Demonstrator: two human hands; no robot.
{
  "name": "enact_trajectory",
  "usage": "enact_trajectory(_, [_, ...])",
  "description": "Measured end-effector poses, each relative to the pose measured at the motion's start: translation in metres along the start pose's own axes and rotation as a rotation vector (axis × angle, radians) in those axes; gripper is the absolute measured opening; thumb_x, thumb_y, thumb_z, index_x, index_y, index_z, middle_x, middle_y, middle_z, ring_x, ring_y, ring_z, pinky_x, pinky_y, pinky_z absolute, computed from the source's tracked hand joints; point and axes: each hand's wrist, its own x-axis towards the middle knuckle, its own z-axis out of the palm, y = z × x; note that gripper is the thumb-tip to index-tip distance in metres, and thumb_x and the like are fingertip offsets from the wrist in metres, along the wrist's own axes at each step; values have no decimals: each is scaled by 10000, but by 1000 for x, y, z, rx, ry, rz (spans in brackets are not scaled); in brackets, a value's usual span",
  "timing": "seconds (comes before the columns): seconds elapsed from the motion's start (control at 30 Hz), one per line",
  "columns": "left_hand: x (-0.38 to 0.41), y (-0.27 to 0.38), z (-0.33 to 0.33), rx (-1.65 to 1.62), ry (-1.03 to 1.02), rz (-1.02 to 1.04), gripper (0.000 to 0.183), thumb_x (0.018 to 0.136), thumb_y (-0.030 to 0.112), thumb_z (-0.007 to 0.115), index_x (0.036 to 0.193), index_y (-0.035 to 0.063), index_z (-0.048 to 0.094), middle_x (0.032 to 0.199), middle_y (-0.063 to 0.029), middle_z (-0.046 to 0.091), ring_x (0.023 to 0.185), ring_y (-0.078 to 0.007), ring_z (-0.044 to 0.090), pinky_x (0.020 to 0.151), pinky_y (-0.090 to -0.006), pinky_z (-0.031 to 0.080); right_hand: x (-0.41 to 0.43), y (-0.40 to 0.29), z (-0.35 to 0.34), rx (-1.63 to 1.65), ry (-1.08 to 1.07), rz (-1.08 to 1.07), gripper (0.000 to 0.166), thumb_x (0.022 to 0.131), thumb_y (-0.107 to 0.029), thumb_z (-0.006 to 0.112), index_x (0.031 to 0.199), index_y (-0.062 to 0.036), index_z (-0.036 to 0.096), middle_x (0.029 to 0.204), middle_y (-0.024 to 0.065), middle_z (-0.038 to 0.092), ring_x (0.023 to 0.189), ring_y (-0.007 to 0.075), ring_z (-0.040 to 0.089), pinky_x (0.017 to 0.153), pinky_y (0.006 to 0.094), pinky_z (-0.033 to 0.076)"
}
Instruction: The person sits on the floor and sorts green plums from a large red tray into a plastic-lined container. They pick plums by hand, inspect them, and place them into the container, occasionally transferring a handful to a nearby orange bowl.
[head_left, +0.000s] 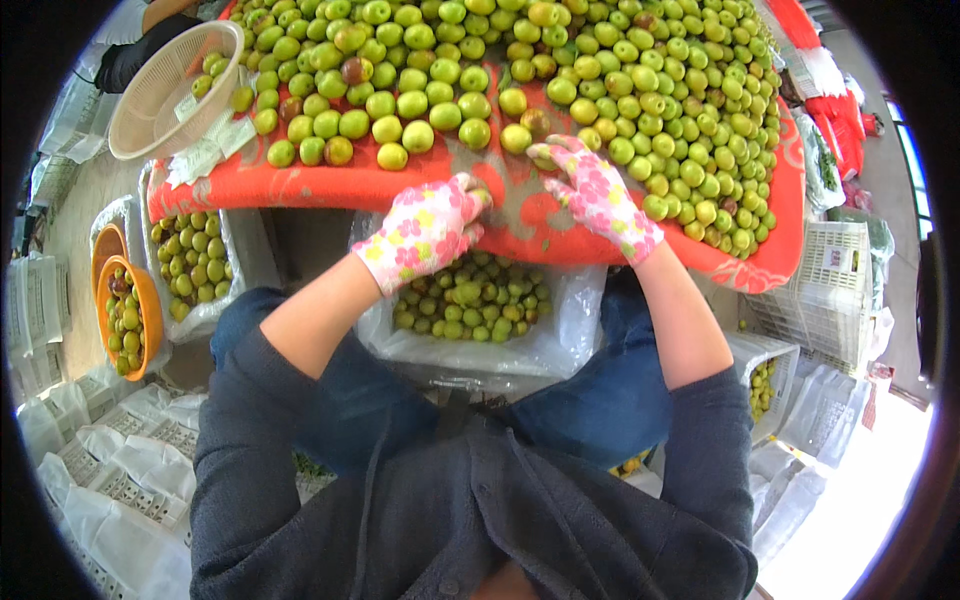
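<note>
Green jujube-like fruits (418, 136) lie heaped on a table under a red patterned cloth (540, 225). Both my hands wear white gloves with pink and yellow flowers. My left hand (427, 229) is over the cloth's front edge, its fingers curled; whether a fruit is inside cannot be told. My right hand (596, 199) reaches over the cloth at the near side of the heap, fingers spread a little, its fingertips close to a few fruits; part of a fruit may be hidden beneath them. Below the edge, between my knees, stands a plastic-lined crate (480, 364) holding more green fruits.
A white plastic basket (124, 124) with a few fruits leans at the table's left corner. Beneath it are a lined crate of fruits (196, 262) and an orange basin of fruits (155, 322). Stacked white crates (817, 300) stand on the right. Another person's arm (161, 11) shows at top left.
</note>
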Motion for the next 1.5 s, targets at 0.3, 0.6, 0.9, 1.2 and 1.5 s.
enact_trajectory(0.3, [-16, -11, -1, 11, 122, -2, 265, 904, 222, 618, 1146, 116, 600, 1078, -104, 580, 973, -321, 620, 771, -444, 515, -30, -30, -2, 552, -500, -80, 299, 865, -315, 675, 999, -47, 669, 969, 173, 683, 941, 286, 649, 851, 401, 513])
enact_trajectory(0.6, [-30, -18, -5, 61, 220, 47, 240, 913, 224, 602, 1121, 103, 610, 1026, -106, 594, 942, -317, 623, 753, -438, 519, -161, -23, 228, 71, -783, 295, 389, 837, -330, 682, 1032, 5, 651, 1013, 226, 684, 984, 392, 652, 861, 456, 513])
enact_trajectory(0.9, [-31, -19, -5, 123, 213, 56, 253, 911, 230, 599, 1123, 93, 622, 991, -109, 609, 929, -305, 632, 762, -433, 520, -159, -40, 268, 96, -698, 606, 610, 880, -492, 633, 1183, 31, 557, 1098, 264, 661, 1044, 404, 634, 889, 466, 498])
enact_trajectory(1.2, [-31, -18, -4, 115, 210, 57, 255, 910, 229, 599, 1125, 94, 626, 999, -105, 616, 938, -310, 634, 768, -433, 523, -150, -25, 286, 474, -580, 809, 473, 846, -365, 677, 1168, -29, 599, 988, 229, 691, 941, 373, 669, 803, 450, 521])
enact_trajectory(1.5, [-31, -18, -6, 170, 216, 50, 242, 905, 236, 603, 1102, 99, 631, 984, -96, 619, 905, -300, 643, 743, -426, 528, -136, 29, 268, 18, -110, 667, 367, 802, -329, 711, 1052, -66, 659, 984, 210, 683, 990, 374, 639, 856, 449, 513])
